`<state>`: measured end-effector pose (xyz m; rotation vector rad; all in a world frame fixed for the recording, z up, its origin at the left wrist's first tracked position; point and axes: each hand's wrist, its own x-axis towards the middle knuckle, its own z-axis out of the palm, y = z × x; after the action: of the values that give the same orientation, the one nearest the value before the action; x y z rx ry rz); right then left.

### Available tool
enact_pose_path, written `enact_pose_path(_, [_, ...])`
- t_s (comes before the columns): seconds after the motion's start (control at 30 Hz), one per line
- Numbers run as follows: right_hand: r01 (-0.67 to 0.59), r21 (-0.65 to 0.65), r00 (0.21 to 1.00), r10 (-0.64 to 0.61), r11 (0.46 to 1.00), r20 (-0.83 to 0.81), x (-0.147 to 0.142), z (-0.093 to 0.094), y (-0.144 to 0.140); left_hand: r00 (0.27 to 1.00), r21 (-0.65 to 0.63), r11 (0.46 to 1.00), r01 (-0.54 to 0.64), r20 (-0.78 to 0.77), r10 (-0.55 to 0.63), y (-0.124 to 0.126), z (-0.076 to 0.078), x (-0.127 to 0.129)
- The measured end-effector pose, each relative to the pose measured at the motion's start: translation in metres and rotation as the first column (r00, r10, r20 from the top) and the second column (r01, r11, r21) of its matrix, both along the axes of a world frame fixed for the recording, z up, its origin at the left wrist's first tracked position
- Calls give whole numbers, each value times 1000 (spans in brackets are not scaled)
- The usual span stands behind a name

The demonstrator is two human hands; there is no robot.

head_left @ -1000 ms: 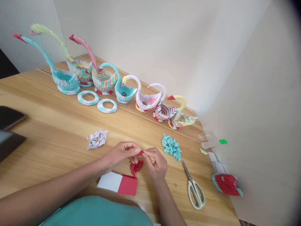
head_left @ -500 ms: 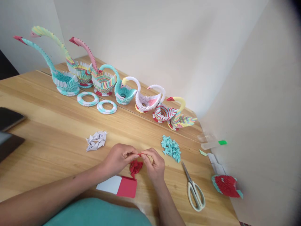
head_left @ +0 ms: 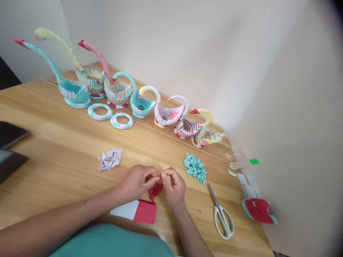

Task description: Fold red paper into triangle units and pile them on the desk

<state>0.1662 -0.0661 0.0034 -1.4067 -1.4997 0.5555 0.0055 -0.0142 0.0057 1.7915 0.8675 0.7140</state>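
On the wooden counter [head_left: 53, 142], along its far edge by the wall: row of paper swans [head_left: 118, 91], two paper rings [head_left: 111, 116] just in front of them. Mid-counter: pile of white folded pieces [head_left: 109, 159] to the left, pile of teal folded pieces [head_left: 195, 167] to the right. Scissors [head_left: 222, 214] lie near the right edge, blades shut, beside the teal pile. Red-and-teal paper piece [head_left: 258, 210] sits at the near right corner. Near edge: red-and-white paper sheet [head_left: 136, 210] lies flat, small heap of red folded pieces [head_left: 155, 190] just beyond it. Left hand [head_left: 138, 182] and right hand [head_left: 174, 185] meet right above that heap. Small red paper piece [head_left: 159, 176] is pinched between both hands' fingers [head_left: 152, 174], closed tight on it thumb to forefinger, held just clear of the counter.
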Motion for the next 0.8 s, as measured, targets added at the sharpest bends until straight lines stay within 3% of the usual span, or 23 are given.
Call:
enact_pose_path(0.07, [4, 6, 1000, -4, 1000, 3, -1, 1, 0, 997, 129, 990, -50, -49, 56, 0, -1, -1])
enact_pose_path(0.13, [13, 28, 1000, -13, 1000, 24, -2, 2, 0, 996, 148, 987, -60, -56, 69, -1, -3, -1])
enact_pose_path(0.23, [25, 67, 997, -30, 997, 77, -2, 3, 0, 999, -49, 999, 10, 35, -8, -1, -6, 1])
enact_pose_path(0.33, [9, 56, 998, -12, 998, 62, -1, 3, -1, 987, -264, 961, 87, 155, -47, -2, -8, 4])
enact_pose_path(0.4, [-19, 21, 1000, 18, 1000, 11, -1, 2, -1, 987, -285, 955, 79, 154, -36, -2, -7, 4])
enact_pose_path(0.47, [-45, -8, 999, 45, 999, -5, -1, 3, -1, 995, -224, 974, 40, 94, -19, -2, -6, 4])
enact_pose_path(0.53, [-58, -5, 998, 58, 998, 31, -1, 5, -1, 999, -158, 987, 15, 42, -8, -1, -5, 3])
enact_pose_path(0.6, [-53, 26, 996, 51, 998, 68, 0, 6, 0, 997, -190, 981, 33, 75, -19, 0, -3, 2])
enact_pose_path(0.67, [-34, 60, 997, 29, 998, 71, 1, 7, 0, 978, -325, 940, 104, 207, -37, 2, -1, 1])
enact_pose_path(0.8, [-32, 84, 997, 26, 996, 73, 4, 6, 0, 916, -554, 789, 264, 401, -24, 7, 2, -1])
